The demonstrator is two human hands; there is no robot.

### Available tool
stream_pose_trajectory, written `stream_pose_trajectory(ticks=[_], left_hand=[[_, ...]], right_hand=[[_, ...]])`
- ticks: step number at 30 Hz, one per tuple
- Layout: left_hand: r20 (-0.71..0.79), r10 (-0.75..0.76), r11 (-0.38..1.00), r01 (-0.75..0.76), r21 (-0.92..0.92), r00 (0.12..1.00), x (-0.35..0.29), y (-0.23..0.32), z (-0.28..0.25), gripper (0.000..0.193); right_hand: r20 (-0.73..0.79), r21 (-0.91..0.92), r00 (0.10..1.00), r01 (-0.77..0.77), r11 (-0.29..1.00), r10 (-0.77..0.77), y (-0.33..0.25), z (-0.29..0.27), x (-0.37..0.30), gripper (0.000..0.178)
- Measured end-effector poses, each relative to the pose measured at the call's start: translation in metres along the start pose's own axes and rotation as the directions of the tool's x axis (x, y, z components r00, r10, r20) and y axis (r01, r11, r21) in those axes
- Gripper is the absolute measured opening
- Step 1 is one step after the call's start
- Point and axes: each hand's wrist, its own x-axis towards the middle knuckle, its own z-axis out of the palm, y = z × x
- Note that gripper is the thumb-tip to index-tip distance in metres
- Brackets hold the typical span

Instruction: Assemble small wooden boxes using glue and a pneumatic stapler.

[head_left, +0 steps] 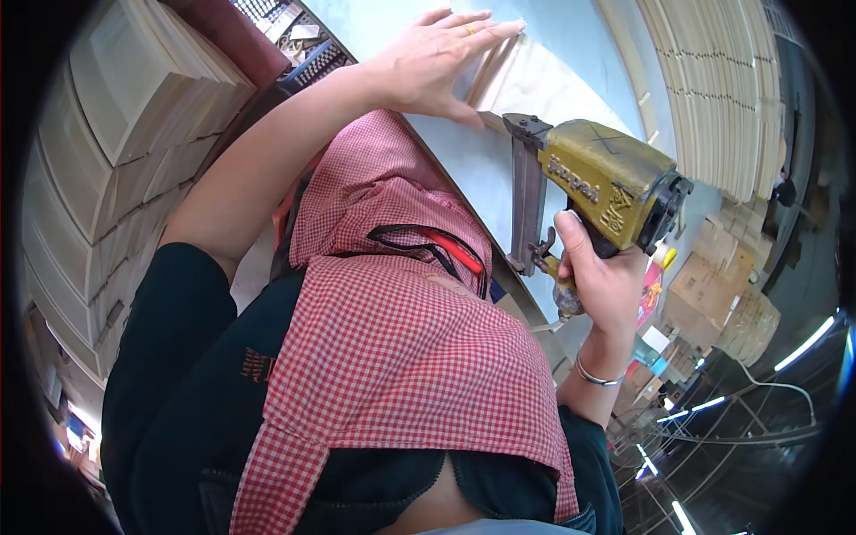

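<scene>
My right hand (606, 285) is wrapped round the handle of a worn, gold-coloured pneumatic nail gun (611, 169). The gun's dark nose lies close to the near edge of a pale wooden piece (557, 85); whether they touch I cannot tell. My left hand (428, 62) is stretched out, fingers straight and thumb spread, with its fingertips at the piece's left edge. Under the wood is a light blue tabletop (459, 156). A thin pale wooden strip (624, 53) runs along beyond the piece.
Tall stacks of pale framed panels (125, 107) rise on the left. Another stack of wooden parts (713, 80) stands at the far right. Dark plastic baskets (312, 67) sit by the table's left edge. Cardboard boxes (713, 267) are piled on the right, behind the gun.
</scene>
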Motion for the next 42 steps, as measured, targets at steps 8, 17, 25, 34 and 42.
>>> stream_pose_trajectory(ticks=[8, 17, 25, 34, 42], left_hand=[[0.008, -0.024, 0.999, 0.024, -0.026, 1.000, 0.001, 0.007, 0.007, 0.120], [0.161, 0.057, 0.990, -0.035, -0.135, 0.985, 0.005, 0.000, -0.007, 0.110], [-0.049, 0.103, 0.976, -0.110, -0.186, 0.994, -0.003, -0.008, 0.017, 0.092], [-0.028, 0.030, 0.993, -0.026, 0.115, 0.999, -0.014, -0.023, 0.033, 0.118], [0.104, -0.195, 0.937, 0.216, -0.273, 0.975, -0.026, -0.031, 0.000, 0.104]], right_hand=[[0.008, -0.022, 1.000, -0.027, 0.999, 0.027, -0.002, 0.002, 0.000, 0.032], [-0.002, -0.064, 0.999, -0.051, 0.997, 0.051, -0.007, 0.003, 0.003, 0.033], [0.003, -0.174, 0.995, -0.101, 0.980, 0.103, -0.014, 0.005, 0.010, 0.039], [-0.216, -0.087, 0.965, -0.170, 0.982, 0.148, 0.031, -0.017, -0.009, 0.038], [-0.496, -0.104, 0.839, -0.313, 0.944, 0.224, 0.223, -0.102, -0.066, 0.042]])
